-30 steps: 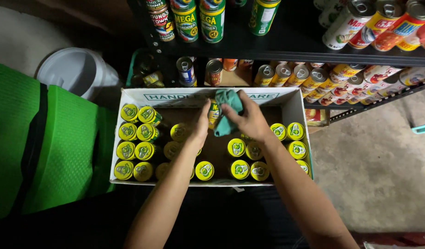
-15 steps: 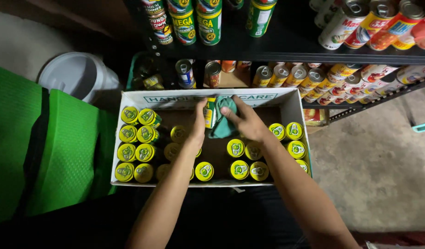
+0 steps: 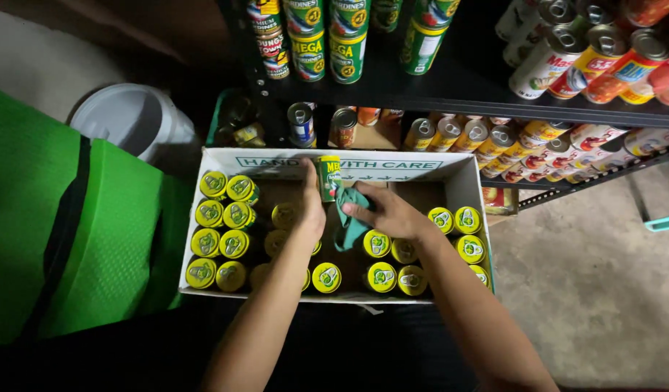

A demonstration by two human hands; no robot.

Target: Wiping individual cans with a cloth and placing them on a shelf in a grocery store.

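A dark metal shelf rack (image 3: 450,101) loaded with upright and lying cans fills the top of the view, and below it sits an open white cardboard box (image 3: 461,181) packed on both sides with yellow-lidded cans (image 3: 225,218), a green bag (image 3: 51,232) and a white bucket (image 3: 131,120) off to its left. Over the bare middle of the box, the left hand (image 3: 310,207) is clenched around a green-labelled can (image 3: 329,176), holding it upright just above the box floor. A second ago the teal cloth (image 3: 349,218) was wrapped high over that can and hid it; now the cloth has slid down to the can's lower right side, pinched in the right hand (image 3: 386,213), so the label stands fully exposed. From that, the wiping seems to have passed from the top to the body of the can, which remains in hand, not yet set down or shelved.
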